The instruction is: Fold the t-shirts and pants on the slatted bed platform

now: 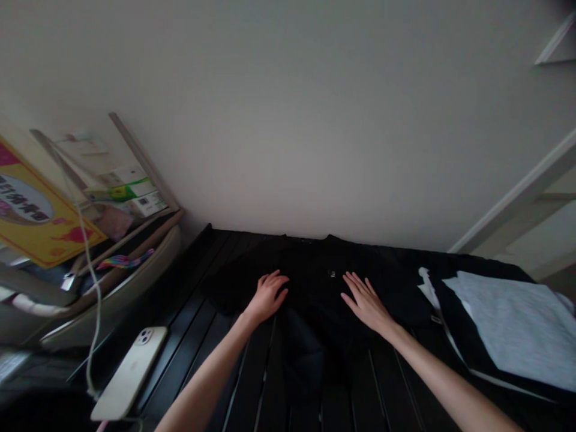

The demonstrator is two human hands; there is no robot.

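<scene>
A black garment (310, 264), which looks like a shirt with a small pale mark on its chest, lies spread on a black slatted table (202, 342). On its left part rests my left hand (269, 294), fingers loosely bent and holding nothing. My right hand (366, 302) lies flat on the right part, fingers stretched out, near the small mark. Toward me the lower cloth looks bunched, and its edges are hard to make out against the dark slats.
Folded grey cloth (522, 324) lies on dark fabric at the table's right. A white phone (130, 372) with a cable (92, 282) lies at the left edge. Beyond stands a cart (166, 240) with boxes (135, 192) and a yellow printed bag (40, 210). A wall (306, 120) closes the far side.
</scene>
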